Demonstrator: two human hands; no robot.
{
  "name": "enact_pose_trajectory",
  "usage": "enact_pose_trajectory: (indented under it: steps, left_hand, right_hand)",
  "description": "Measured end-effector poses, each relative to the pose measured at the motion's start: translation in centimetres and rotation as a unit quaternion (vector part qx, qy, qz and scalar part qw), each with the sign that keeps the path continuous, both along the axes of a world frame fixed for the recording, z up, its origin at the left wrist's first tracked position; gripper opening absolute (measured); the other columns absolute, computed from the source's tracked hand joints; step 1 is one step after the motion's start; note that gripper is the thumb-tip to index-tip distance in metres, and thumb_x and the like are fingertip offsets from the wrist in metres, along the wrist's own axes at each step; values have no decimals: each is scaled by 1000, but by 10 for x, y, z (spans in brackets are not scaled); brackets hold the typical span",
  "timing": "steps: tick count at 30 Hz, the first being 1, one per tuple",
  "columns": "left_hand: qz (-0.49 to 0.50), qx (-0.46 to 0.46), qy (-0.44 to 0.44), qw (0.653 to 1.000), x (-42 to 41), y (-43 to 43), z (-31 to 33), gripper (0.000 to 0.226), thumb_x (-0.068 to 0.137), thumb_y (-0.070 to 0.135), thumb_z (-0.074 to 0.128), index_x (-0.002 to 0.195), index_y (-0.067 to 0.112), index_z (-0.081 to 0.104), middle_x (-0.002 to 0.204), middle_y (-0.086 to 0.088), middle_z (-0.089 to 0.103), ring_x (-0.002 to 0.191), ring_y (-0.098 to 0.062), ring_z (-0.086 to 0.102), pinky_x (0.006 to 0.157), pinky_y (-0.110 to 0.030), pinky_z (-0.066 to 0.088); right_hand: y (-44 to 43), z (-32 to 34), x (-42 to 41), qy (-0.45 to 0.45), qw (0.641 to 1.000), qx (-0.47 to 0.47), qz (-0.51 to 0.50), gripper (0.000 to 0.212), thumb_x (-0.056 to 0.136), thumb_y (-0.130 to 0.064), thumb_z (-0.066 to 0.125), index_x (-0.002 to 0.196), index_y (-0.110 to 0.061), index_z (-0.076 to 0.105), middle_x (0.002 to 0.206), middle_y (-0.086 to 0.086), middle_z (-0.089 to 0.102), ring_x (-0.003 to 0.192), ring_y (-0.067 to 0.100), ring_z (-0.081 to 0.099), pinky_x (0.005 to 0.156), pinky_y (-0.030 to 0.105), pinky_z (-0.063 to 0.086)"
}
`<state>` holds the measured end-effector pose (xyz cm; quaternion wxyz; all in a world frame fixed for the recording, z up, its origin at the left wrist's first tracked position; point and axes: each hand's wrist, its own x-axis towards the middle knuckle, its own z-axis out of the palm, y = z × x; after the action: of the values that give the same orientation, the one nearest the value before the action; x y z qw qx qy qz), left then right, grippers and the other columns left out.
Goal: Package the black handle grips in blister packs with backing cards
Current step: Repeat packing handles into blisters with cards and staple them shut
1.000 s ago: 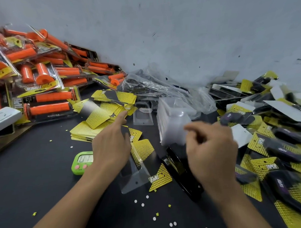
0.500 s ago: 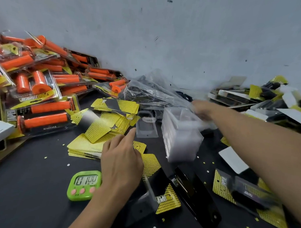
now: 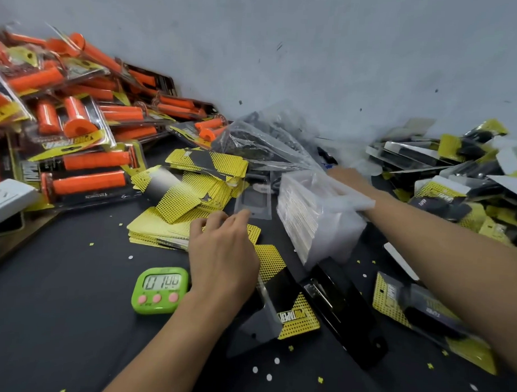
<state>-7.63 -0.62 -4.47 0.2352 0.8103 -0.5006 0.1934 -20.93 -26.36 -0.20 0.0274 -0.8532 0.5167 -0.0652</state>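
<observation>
Left hand [image 3: 223, 253] lies relaxed on stacked yellow backing cards [image 3: 156, 230]; right hand [image 3: 344, 177], behind clear plastic blister-pack stack [image 3: 318, 215], grip unclear.

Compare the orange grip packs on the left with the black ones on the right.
The orange grip packs hold orange grips; the black grip packs hold dark ones. The orange heap is stacked higher; the black heap lies lower. Both have yellow cards under clear plastic.

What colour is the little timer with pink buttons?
The timer is bright green; head view shows it.
</observation>
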Motion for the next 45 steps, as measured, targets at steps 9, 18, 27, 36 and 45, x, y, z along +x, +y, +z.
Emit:
enact_pose_trajectory:
  steps: [9,18,27,36,45]
  left_hand:
    - [-14,25,14,999,-1,2,3,37,80,9,66,115,15,74,100,-3,78,105,-27,63,92,-41,29]
    - [-24,14,2,1000,1,1,-2,29,77,9,68,103,18,77,91,2,78,102,-26,64,91,-40,25]
    - [-72,-82,34,993,-6,8,10,46,78,12,72,124,16,72,96,-1,78,102,-23,67,98,-36,32]
    - [-287,-98,165,938,-24,41,19,42,94,22,67,128,37,47,104,17,65,88,-9,60,75,-26,46]
    - [-287,-115,272,911,-11,41,19,23,79,45,73,100,40,64,91,21,69,85,-4,66,69,-23,51]
  right_hand:
    - [34,13,-12,-70,991,112,22,32,108,-7,46,137,-1,57,145,23,54,136,36,49,72,0,33]
    - [37,15,-8,-305,948,-50,-74,23,95,-12,56,95,-15,79,92,7,74,90,30,64,71,29,42]
    - [162,59,-54,-581,812,-8,52,24,90,-33,51,95,-36,74,70,-3,70,64,13,61,57,31,50]
    - [247,4,-43,-593,785,170,55,21,93,-39,53,89,-28,70,67,10,70,51,21,61,48,30,44]
    - [241,-4,-47,-567,796,194,87,29,78,-23,71,104,-37,70,89,-2,78,63,21,73,70,44,63]
